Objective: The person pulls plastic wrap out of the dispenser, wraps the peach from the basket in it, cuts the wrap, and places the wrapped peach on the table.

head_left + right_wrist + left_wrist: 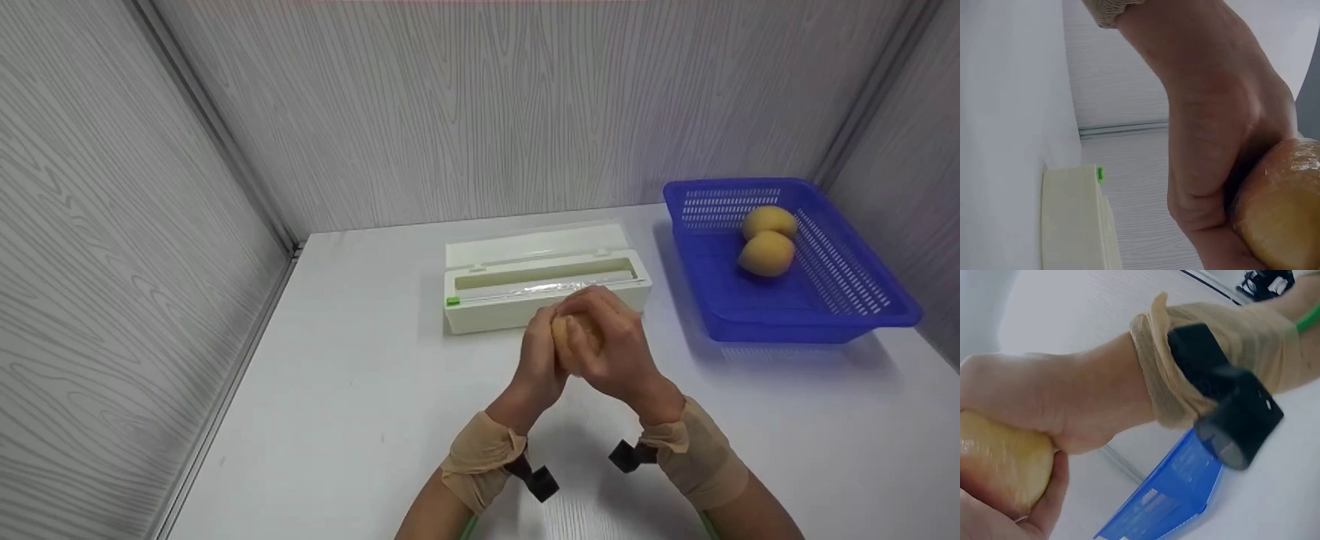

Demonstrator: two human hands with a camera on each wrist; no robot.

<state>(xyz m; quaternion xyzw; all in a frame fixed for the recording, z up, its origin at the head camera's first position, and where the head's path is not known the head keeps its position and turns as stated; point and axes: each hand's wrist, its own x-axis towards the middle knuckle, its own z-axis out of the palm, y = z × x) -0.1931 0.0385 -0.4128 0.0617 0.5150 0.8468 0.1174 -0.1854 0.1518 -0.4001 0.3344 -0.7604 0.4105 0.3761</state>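
Observation:
A yellow peach with a reddish blush (564, 346) is held between both hands above the table, just in front of a cling film dispenser (487, 319). Shiny, wrinkled clear film covers the peach (1002, 464) in the left wrist view, and also the peach (1286, 208) in the right wrist view. My left hand (540, 351) grips the fruit from the left. Over its top and right side curl the fingers of my right hand (621, 346). The dispenser's lid (536, 246) is folded back, and a roll of film (544, 288) lies inside.
On the right of the table stands a blue plastic basket (787, 304) with two peaches (766, 253) in it. A green slider (453, 301) sits at the dispenser's left end. Grey wood-grain panels (480, 112) enclose the white table (337, 390) at the back and sides.

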